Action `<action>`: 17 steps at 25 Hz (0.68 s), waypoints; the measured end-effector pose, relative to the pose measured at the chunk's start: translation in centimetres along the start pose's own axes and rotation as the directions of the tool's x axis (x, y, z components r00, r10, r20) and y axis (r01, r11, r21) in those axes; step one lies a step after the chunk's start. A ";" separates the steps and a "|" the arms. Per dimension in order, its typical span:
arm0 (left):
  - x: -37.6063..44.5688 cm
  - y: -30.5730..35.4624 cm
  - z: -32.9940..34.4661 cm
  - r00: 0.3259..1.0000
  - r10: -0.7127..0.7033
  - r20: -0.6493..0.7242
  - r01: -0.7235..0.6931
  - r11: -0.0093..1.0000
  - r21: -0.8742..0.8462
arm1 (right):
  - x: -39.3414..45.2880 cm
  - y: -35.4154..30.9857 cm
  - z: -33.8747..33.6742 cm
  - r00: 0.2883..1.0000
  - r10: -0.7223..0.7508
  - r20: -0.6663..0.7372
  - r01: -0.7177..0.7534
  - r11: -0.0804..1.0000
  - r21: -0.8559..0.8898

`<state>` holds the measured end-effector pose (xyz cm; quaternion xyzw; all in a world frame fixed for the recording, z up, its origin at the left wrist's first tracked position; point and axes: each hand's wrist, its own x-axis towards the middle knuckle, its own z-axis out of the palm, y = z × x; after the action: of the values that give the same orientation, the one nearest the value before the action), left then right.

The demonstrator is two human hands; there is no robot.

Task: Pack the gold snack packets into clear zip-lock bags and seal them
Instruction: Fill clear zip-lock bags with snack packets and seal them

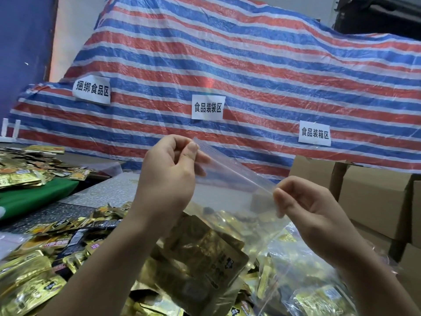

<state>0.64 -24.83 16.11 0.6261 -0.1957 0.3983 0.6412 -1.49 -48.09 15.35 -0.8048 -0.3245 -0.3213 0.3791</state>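
1. A red, white and blue striped tarpaulin [250, 71] is draped over a tall heap at the far side and fills most of the view.
2. Three white paper labels with black Chinese characters are stuck to it: one at the left [91, 90], one in the middle [208, 107], one lower at the right [315, 133].
3. A dark blue wall [22, 42] stands at the far left, with a pale strip of wall [75, 26] just beside it.
4. Brown cardboard boxes [373, 201] are stacked at the right.
5. A speckled grey tabletop [68, 215] lies near, with a green sheet [34, 197] on its left part.
6. The dark shape at the top right [378, 12] is too dim to tell, perhaps a shelf.
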 end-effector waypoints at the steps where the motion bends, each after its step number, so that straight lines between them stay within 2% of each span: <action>1: 0.1 -0.2 0.0 1.000 -0.024 0.013 0.025 0.999 -0.034 | -0.1 0.2 0.2 0.999 0.004 -0.041 -0.003 1.000 0.030; 5: 0.3 -0.8 0.3 0.994 -0.093 0.062 0.099 0.991 -0.088 | -0.2 1.1 0.6 0.990 0.027 -0.135 -0.024 0.999 0.030; 6: 0.3 -0.9 0.4 0.993 -0.107 0.051 0.112 0.989 -0.098 | -0.2 1.5 0.9 0.987 0.062 -0.149 -0.045 0.993 0.111; 7: 0.3 -1.0 0.5 0.992 -0.120 0.033 0.123 0.985 -0.119 | -0.3 1.9 1.3 0.980 0.124 -0.156 -0.079 0.961 0.264; 9: 0.2 -1.2 0.9 0.990 -0.144 -0.007 0.141 0.977 -0.158 | -0.8 3.1 3.0 0.955 0.294 -0.047 -0.215 0.789 0.575; 10: 0.1 -1.2 1.0 0.988 -0.151 -0.020 0.146 0.975 -0.169 | -1.3 3.8 4.2 0.942 0.332 0.047 -0.278 0.694 0.664; 11: -0.1 -1.2 1.2 0.987 -0.155 -0.029 0.148 0.973 -0.177 | -2.0 4.6 5.4 0.934 0.331 0.135 -0.325 0.632 0.704; 13: -0.2 -1.2 1.4 0.985 -0.164 -0.047 0.152 0.969 -0.195 | -3.5 5.5 7.9 0.916 0.299 0.267 -0.398 0.596 0.698; 17: -0.4 -1.5 1.8 0.981 -0.189 -0.046 0.174 0.956 -0.236 | -5.2 6.3 11.0 0.868 0.312 0.387 -0.496 0.491 0.716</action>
<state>1.99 -26.50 15.14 0.5486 -0.1605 0.3333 0.7498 3.24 -43.72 3.31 -0.6303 -0.2708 0.0417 0.7264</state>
